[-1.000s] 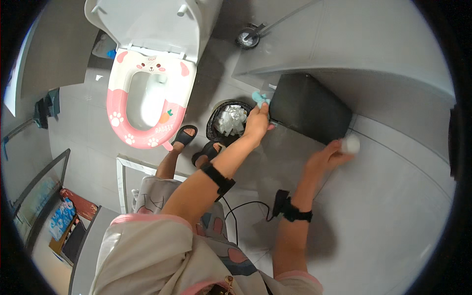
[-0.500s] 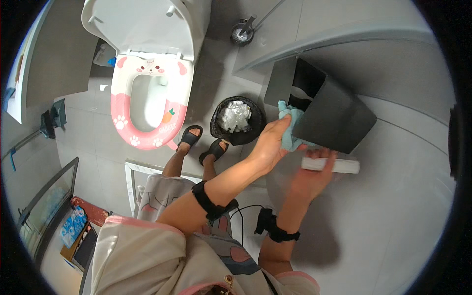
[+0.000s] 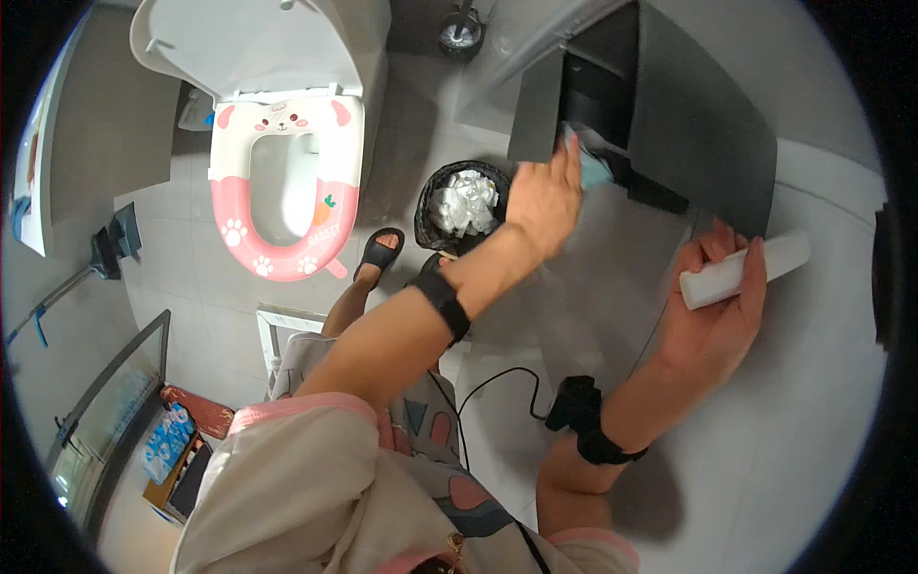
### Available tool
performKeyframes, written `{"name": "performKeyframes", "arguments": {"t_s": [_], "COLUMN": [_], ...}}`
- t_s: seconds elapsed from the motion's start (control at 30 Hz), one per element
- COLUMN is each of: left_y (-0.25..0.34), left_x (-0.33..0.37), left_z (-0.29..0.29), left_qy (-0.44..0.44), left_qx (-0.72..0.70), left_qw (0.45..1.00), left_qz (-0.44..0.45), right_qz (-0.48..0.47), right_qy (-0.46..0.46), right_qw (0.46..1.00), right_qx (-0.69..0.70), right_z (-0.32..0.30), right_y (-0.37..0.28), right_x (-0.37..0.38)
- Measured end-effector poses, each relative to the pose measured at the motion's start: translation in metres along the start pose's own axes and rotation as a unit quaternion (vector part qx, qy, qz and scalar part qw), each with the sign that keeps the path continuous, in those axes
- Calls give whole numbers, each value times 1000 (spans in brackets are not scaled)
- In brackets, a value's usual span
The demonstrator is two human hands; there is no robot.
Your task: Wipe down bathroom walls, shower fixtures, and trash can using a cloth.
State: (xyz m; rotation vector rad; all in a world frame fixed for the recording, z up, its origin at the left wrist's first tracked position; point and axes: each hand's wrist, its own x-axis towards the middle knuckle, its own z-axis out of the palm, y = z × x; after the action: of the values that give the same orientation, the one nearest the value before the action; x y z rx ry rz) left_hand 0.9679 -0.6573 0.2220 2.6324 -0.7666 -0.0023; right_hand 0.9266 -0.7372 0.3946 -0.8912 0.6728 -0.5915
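A dark grey box point(image 3: 706, 115) with an open flap point(image 3: 537, 110) is tilted in front of me at the upper right. At its dark opening my left hand point(image 3: 545, 206) presses a teal cloth point(image 3: 595, 172), and the fingertips are partly out of sight there. Lower right, my right hand point(image 3: 715, 311) is closed around a white oblong piece point(image 3: 789, 252) with rounded edges; its exact kind does not show. The fingertips of that hand touch the lower corner of the box.
Below my left forearm's far side stands a black-lined waste bin point(image 3: 466, 203) full of crumpled white paper. Left of it is a toilet with a pink and white seat cover point(image 3: 229, 206). A toilet brush holder point(image 3: 461, 36) stands at the back. A thin black cable point(image 3: 497, 375) hangs between my arms.
The box has moved up and right and turned, showing more of its opening. My left hand has shifted up with the cloth; my right hand has gone right with the white piece.
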Motion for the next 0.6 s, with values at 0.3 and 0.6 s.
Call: {"name": "performKeyframes", "arguments": {"t_s": [0.3,0.6], "left_y": [38,47], "left_x": [25,75], "left_z": [47,58], "left_qy": [-87,102], "left_qx": [81,-43], "left_qw": [992,985], "left_qz": [30,130], "right_qz": [43,58], "right_qy": [-137,-179], "right_qw": [990,982], "right_qx": [9,12], "right_z": [-13,-21], "right_y": [-10,-10], "right_x": [8,12]}}
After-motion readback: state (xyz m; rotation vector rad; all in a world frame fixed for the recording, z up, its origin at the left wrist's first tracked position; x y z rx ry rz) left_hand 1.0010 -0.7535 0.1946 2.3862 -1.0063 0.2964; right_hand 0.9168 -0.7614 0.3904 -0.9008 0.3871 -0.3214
